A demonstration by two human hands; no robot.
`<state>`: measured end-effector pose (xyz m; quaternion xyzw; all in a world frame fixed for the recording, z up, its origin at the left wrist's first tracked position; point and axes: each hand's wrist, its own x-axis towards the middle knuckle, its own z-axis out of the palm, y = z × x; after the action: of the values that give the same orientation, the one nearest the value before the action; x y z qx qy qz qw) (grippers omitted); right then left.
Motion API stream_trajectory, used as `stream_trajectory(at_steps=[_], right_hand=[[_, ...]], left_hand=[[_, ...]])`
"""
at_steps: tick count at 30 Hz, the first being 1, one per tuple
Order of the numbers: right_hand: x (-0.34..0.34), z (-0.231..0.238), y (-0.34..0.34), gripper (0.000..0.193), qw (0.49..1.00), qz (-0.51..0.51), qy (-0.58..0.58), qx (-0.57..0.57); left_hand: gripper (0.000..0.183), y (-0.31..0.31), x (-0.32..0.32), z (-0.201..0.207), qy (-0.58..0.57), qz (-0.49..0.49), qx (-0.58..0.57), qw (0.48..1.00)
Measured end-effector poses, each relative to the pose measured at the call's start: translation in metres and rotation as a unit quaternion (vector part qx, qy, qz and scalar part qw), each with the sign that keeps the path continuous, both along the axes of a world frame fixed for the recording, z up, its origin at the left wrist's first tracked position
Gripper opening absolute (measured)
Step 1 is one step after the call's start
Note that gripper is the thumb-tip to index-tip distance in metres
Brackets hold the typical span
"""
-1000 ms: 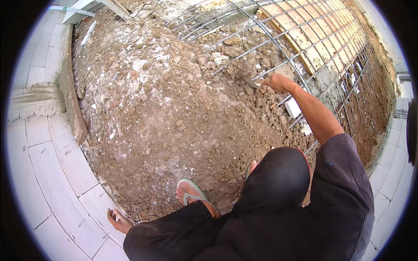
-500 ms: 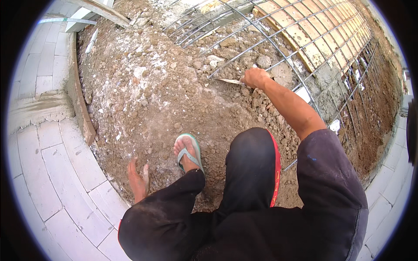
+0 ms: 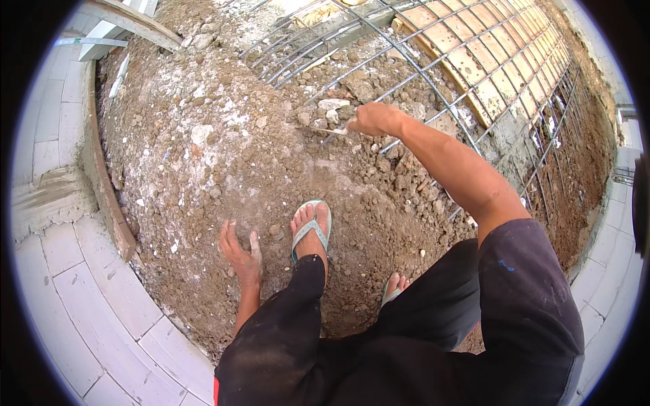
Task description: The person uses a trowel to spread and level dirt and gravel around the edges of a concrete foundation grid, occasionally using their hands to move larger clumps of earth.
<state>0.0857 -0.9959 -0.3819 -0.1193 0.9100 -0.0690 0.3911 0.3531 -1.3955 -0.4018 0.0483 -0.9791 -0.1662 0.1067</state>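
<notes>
My right hand (image 3: 376, 120) is closed round the handle of a trowel (image 3: 330, 131), whose thin pale blade points left, seen nearly edge-on. Its handle is mostly hidden in the fist. The blade is low over the rubble, beside the free ends of a steel rebar grid (image 3: 443, 101) and a few whitish stones (image 3: 333, 105). To the left of my sandalled foot, my left hand (image 3: 242, 259) hangs over loose brown soil (image 3: 196, 223), fingers spread and nothing in them. I cannot tell whether it touches the ground.
Wooden formwork (image 3: 467, 54) lies under the rebar at the upper right. A board edging (image 3: 101, 176) divides the soil from pale paving (image 3: 128, 298) on the left. At the upper left a timber (image 3: 139, 24) juts in. My sandals (image 3: 313, 230) stand on uneven, stony ground.
My right hand and the trowel have shifted slightly left. My left hand has moved right and farther forward. The view has shifted, and my other sandalled foot now shows.
</notes>
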Motion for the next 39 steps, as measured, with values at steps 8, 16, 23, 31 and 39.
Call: stream_trajectory(at_steps=[8,16,23,31,39], right_hand=[[-0.007,0.046,0.078,0.055,0.995,-0.014,0.054,0.078],[-0.036,-0.018,0.035,0.047,0.998,0.003,0.03,0.047],[0.026,-0.004,0.145,0.057,0.977,-0.11,0.164,0.08],[0.228,-0.069,0.167,0.068,0.987,-0.134,0.059,0.072],[0.223,-0.003,0.272,0.067,0.935,-0.324,0.054,0.131]], left_hand=[[0.051,-0.02,0.003,-0.02,0.014,0.042,0.028,0.999],[0.042,-0.011,-0.026,-0.021,0.004,0.05,0.045,0.998],[0.041,-0.064,0.031,-0.016,-0.002,0.104,-0.038,0.994],[0.042,-0.053,0.023,0.002,0.015,0.052,-0.009,0.998],[0.043,-0.065,0.042,0.016,0.031,0.133,-0.02,0.991]])
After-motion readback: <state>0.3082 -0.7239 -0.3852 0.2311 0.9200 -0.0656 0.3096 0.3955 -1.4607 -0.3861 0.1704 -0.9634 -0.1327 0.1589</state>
